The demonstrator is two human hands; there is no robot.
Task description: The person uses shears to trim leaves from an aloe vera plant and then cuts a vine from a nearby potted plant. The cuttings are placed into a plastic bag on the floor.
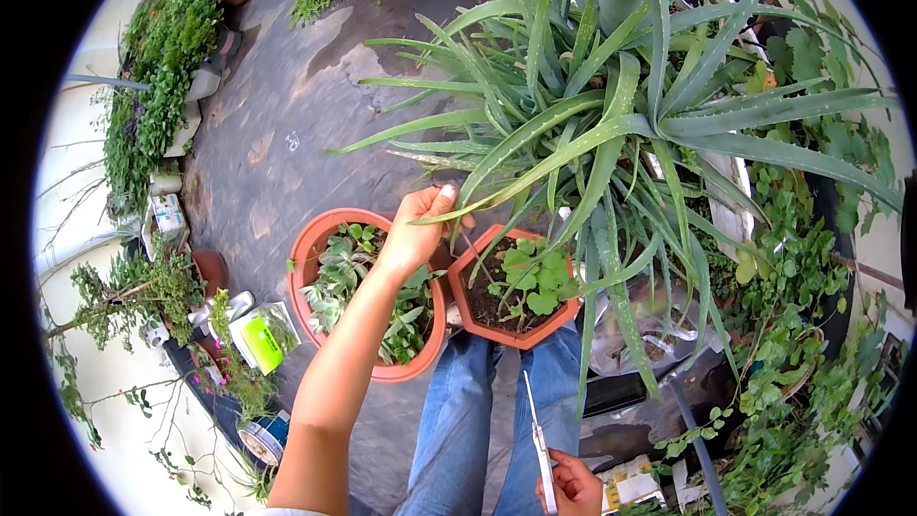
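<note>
My left hand (417, 229) reaches over the pots and pinches an aloe leaf (544, 166) near its tip, which lies across the hand. A thin brown strand (476, 252) hangs below the fingers; I cannot tell if they hold it too. The leaf belongs to a large aloe plant (609, 107) with long, spotted, toothed leaves. Low in the view, my right hand (573, 481) grips a slim cutting tool (539, 437) with a pale handle and narrow metal blade, pointing up over my jeans. Under the left arm stands a round terracotta-coloured pot (304, 265) of succulents.
A hexagonal pot (466, 301) with a round-leaved green plant stands before my legs. Plastic bags (637, 344) lie beneath the aloe's right side. Potted plants (168, 50) line the left wall, with a bright yellow-green packet (261, 344) nearby. Leafy vines (781, 358) crowd the right.
</note>
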